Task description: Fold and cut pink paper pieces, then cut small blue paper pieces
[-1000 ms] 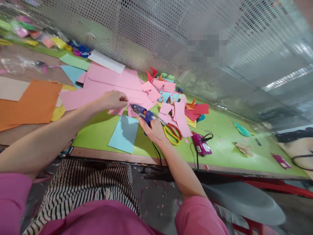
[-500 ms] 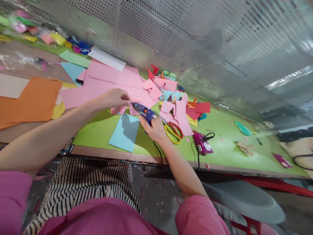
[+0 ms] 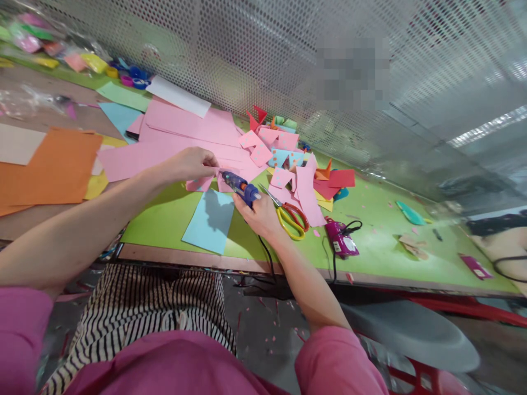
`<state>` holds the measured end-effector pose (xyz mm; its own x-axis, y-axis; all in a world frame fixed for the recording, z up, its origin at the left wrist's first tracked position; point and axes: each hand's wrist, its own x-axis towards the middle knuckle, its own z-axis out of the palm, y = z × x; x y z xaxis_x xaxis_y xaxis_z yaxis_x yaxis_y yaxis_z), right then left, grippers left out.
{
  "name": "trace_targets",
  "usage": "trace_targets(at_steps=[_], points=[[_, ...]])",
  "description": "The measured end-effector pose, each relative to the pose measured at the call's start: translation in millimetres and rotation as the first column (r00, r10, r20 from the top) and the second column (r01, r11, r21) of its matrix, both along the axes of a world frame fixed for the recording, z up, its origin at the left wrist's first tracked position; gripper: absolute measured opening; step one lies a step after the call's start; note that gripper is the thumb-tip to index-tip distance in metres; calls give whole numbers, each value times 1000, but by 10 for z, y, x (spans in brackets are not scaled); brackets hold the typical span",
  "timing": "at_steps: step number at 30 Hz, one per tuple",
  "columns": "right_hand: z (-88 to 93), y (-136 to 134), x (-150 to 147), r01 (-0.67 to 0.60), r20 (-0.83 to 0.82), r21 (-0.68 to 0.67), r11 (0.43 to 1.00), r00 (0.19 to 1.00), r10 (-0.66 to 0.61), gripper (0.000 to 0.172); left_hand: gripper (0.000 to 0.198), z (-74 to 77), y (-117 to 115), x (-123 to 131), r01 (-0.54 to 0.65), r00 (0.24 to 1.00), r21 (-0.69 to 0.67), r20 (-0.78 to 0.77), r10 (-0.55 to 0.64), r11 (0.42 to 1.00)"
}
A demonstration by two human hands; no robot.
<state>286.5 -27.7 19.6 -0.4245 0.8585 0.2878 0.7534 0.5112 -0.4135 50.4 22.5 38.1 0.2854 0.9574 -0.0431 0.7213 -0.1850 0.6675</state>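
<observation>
Glue gun [image 3: 240,185] in right grip [image 3: 262,218], nozzle [image 3: 223,175] leftward

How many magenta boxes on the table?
2: one just right of the scissors, the other near the table's far right end. More could be hidden under the paper.
</observation>
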Motion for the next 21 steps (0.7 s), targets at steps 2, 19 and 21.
trace_targets(at_steps=[2, 19, 21], points=[[-7, 5, 2, -5, 3, 5, 1000, 1000, 5, 41, 39, 5, -4, 2, -2, 1000, -3, -6, 2, 1000], [-50, 16, 18, -5, 28, 37, 999, 1000, 4, 41, 37, -46, 25, -7, -2, 1000, 6, 0, 2, 1000], [-51, 15, 18, 0, 29, 40, 999, 1000, -1, 42, 38, -46, 27, -7, -3, 1000, 7, 0, 3, 1000]])
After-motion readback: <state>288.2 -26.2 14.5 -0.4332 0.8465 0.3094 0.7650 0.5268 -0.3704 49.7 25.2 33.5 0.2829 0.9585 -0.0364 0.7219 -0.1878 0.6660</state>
